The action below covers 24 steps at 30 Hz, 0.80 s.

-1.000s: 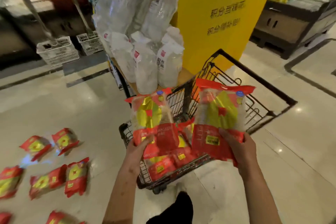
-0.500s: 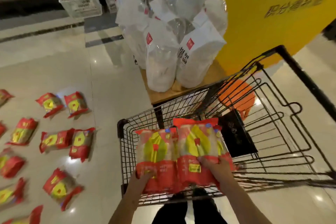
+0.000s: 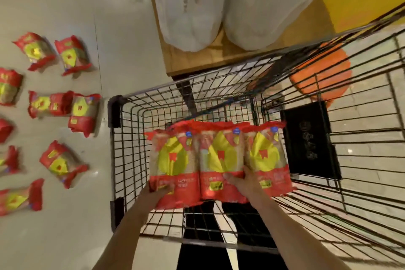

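The left hand [image 3: 162, 191] and right hand [image 3: 242, 182] grip red packets [image 3: 219, 155], fingers hidden behind them.

Print on the packets [image 3: 219, 160] — too blurred to read

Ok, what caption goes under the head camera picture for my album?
Left hand and right hand hold a row of red-and-yellow packets in a wire cart.

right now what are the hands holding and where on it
The left hand pinches the left red packet by its lower edge; the right hand grips the middle packet at its lower red band.
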### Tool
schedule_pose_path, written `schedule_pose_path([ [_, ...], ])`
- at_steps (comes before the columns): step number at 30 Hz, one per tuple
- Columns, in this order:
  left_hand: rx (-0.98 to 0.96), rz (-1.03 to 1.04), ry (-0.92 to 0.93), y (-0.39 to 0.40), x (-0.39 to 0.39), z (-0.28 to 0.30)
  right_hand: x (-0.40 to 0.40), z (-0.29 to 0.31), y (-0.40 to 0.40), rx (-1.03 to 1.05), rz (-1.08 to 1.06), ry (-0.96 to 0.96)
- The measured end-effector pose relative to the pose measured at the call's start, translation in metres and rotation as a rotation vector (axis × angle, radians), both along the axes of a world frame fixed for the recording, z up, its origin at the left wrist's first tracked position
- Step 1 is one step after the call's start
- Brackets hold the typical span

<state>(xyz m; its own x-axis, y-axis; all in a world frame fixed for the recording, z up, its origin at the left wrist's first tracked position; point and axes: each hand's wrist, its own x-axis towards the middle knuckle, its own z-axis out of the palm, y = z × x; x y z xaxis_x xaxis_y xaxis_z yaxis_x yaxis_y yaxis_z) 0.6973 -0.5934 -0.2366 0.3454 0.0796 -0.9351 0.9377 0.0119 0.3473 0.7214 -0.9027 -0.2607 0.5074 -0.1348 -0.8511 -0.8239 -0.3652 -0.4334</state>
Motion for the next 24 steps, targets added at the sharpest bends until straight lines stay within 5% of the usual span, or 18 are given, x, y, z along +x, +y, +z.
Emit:
schedule_pose_path([
  [13,0.111,-0.158,0.076,-0.006,0.010,0.002,0.026,-0.019,-0.011,0.040,0.305,0.223],
  [19,0.421,-0.166,0.005,-0.028,-0.002,0.015,-0.006,0.036,0.020,-0.288,0.306,0.007],
  [24,0.662,-0.253,-0.191,-0.057,0.003,0.049,-0.006,0.099,0.039,-0.280,0.557,-0.216],
])
